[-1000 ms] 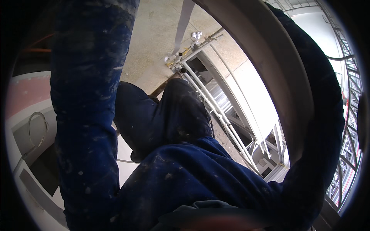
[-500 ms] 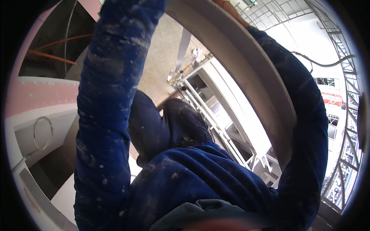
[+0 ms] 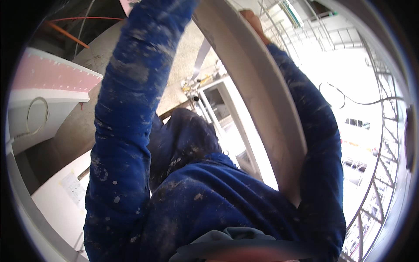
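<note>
My left arm [image 3: 135,87], in a blue sleeve spotted with white plaster, reaches up past the upper edge, and my left hand lies outside the view. My right hand [image 3: 253,22] is raised beside the upper right edge of a long beige-grey beam [image 3: 257,74]. Its fingers are mostly hidden, so whether they grip the beam cannot be seen. Between my two arms the beam slants from the top centre down to the lower right. My right sleeve [image 3: 305,96] overlaps its lower end.
White metal framing [image 3: 218,109] stands below, beside my legs. A pink-faced board [image 3: 56,74] and a coiled cable [image 3: 39,115] are at left. Beyond the beam on the right are a black cable [image 3: 366,102] and a metal lattice truss [image 3: 386,148].
The view has shifted. In it, the beam and my right arm now sit further left, and more of my right hand shows. Both arms stay raised.
</note>
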Available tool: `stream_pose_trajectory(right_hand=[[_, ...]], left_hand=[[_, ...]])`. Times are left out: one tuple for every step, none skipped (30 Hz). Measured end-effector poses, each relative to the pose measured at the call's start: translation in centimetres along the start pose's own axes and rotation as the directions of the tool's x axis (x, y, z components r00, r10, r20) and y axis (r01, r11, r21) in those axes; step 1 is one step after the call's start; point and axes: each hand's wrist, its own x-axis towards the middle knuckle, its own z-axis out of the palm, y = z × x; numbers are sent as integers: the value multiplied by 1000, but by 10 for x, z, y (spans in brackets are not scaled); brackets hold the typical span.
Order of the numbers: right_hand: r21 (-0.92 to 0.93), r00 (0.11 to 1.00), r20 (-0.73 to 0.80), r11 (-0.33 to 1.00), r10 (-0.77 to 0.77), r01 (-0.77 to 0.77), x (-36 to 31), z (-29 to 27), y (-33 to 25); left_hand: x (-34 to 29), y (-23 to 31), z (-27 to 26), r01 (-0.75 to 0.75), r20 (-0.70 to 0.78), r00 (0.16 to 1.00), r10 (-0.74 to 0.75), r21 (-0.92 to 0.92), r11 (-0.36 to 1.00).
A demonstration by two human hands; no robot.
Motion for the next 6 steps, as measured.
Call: stream_pose_trajectory(right_hand=[[123,999,17,991,50,-51,4,8,9],[291,989,53,946,137,-146,13,16,17],[445,971,88,863,223,-239,23,25,26],[517,958,100,808,271,-282,25,38,33],[564,979,-8,810,202,-163,28,51,40],[564,983,-29,815,181,-133,44,54,52]], left_hand=[[1,-3,-1,18,-9,1000,-18,-15,1000],[3,-6,-1,40,-15,999,-41,-35,999],[3,-9,1,54,-23,998,-55,-60,997],[3,-23,7,78,-29,996,-81,-98,992],[6,-35,6,26,-31,999,-31,-143,989],[10,-46,12,-33,-50,998,25,-184,982]])
